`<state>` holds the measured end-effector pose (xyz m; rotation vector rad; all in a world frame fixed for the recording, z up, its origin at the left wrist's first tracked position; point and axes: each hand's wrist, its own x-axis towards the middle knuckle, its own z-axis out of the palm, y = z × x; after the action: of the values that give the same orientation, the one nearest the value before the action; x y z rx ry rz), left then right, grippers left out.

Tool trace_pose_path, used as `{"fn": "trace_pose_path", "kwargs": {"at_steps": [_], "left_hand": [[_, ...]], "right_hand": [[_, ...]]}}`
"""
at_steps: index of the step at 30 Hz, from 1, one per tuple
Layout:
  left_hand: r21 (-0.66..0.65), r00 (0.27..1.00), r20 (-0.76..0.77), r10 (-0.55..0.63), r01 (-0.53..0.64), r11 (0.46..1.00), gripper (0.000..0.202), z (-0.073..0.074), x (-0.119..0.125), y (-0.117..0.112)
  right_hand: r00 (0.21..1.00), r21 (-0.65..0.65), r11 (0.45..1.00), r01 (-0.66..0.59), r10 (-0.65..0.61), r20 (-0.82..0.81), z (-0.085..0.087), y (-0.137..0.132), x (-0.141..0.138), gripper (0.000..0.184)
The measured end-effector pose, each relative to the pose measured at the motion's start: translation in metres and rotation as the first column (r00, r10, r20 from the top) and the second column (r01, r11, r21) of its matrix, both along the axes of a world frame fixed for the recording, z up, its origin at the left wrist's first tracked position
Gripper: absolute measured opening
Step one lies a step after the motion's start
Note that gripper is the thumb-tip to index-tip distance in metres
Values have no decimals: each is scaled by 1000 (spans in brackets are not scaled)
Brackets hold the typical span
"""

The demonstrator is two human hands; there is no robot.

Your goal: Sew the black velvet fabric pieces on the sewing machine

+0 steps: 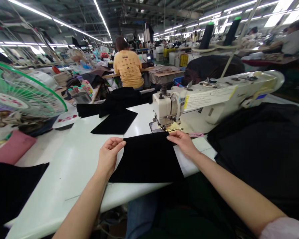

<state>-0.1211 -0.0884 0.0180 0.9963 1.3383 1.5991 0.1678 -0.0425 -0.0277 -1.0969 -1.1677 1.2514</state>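
Note:
A black fabric piece lies flat on the white sewing table in front of me. My left hand pinches its upper left corner, fingers curled onto the cloth. My right hand presses its upper right corner with closed fingers, right under the head of the cream sewing machine, close to the needle area. Both forearms reach in from the bottom of the head view.
Another black cut piece and a heap of black cloth lie farther back on the table. More black fabric is piled at the right and lower left. A green fan stands at left. A person in a yellow shirt sits ahead.

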Motion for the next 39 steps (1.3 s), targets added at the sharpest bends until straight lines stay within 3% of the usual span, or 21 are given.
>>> {"fn": "trace_pose_path", "kwargs": {"at_steps": [10, 15, 17, 18, 20, 23, 25, 27, 30, 33, 36, 39], "left_hand": [[16, 993, -112, 26, -24, 1000, 33, 1, 5, -3], [-1, 981, -179, 70, -72, 997, 32, 10, 11, -14], [-56, 946, -317, 62, -83, 995, 29, 12, 12, -14], [-91, 901, -432, 45, -93, 991, 25, 12, 12, -14], [-153, 733, -680, -14, -124, 980, 13, 9, 14, -12], [-159, 350, -932, -97, -153, 975, 5, -2, 20, -11], [-126, 177, -979, -101, -137, 982, 11, -8, 26, -13], [-78, 56, -996, -73, -85, 993, 19, -11, 29, -13], [-118, -126, -986, -106, 95, 988, 32, -8, 29, -11], [-238, -185, -961, -204, 187, 953, 33, -2, 31, -9], [-265, -163, -957, -239, 164, 950, 29, -1, 44, -17], [-232, -143, -966, -217, 99, 968, 44, -12, 64, -34]], "right_hand": [[1000, 4, 1000, -23, 23, -13, 6, -2, -2, 39], [990, 5, 998, -56, 55, 133, 20, -10, 2, 40], [973, 30, 999, -45, 37, 227, 22, -8, 3, 39], [960, 48, 998, -37, 22, 279, 21, -7, 3, 38], [921, 92, 996, -23, -15, 390, 17, -4, 0, 32], [831, 178, 984, -21, -82, 550, 8, -4, -8, 28], [759, 251, 967, -46, -129, 638, 6, -9, -12, 27], [686, 324, 940, -106, -167, 708, 7, -14, -14, 26], [580, 373, 890, -262, -164, 798, 14, -17, -13, 19], [475, 338, 856, -392, -126, 871, 25, -16, -15, 27], [407, 322, 860, -396, -150, 901, 33, -24, -28, 30], [404, 352, 854, -384, -187, 895, 32, -50, -52, 36]]}}
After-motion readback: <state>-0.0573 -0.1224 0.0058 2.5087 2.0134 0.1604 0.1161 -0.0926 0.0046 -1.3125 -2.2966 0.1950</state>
